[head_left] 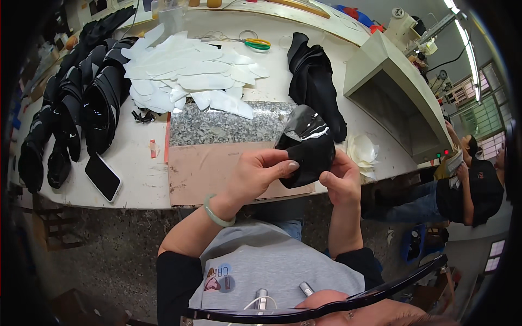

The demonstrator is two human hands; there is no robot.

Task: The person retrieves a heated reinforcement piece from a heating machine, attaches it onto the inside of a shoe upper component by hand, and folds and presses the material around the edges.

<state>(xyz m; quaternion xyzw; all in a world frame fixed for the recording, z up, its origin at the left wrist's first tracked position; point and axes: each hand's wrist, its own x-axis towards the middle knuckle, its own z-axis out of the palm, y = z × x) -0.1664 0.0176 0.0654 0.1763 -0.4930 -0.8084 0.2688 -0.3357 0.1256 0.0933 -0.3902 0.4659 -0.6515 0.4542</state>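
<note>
A glossy black piece [311, 151], curved like a shoe upper, is raised over the near edge of the worktable between both my hands. My left hand [255, 175] pinches its left side, thumb on top and fingers partly hidden behind it. On the right side my right hand [342, 182] grips the edge with its fingers tucked behind and its thumb bent in front. Below the piece lie a tan board [209, 169] and a speckled stone slab [244, 130]. Just beyond it rests a pile of black uppers [312, 81].
White cut pieces [187, 70] spread over the table's far middle, near scissors [255, 44]. Rows of black uppers [100, 111] and a phone [104, 178] lie left. A grey hooded box [399, 100] stands right, beside nested pale pieces [363, 152]. Another person [473, 187] is farther right.
</note>
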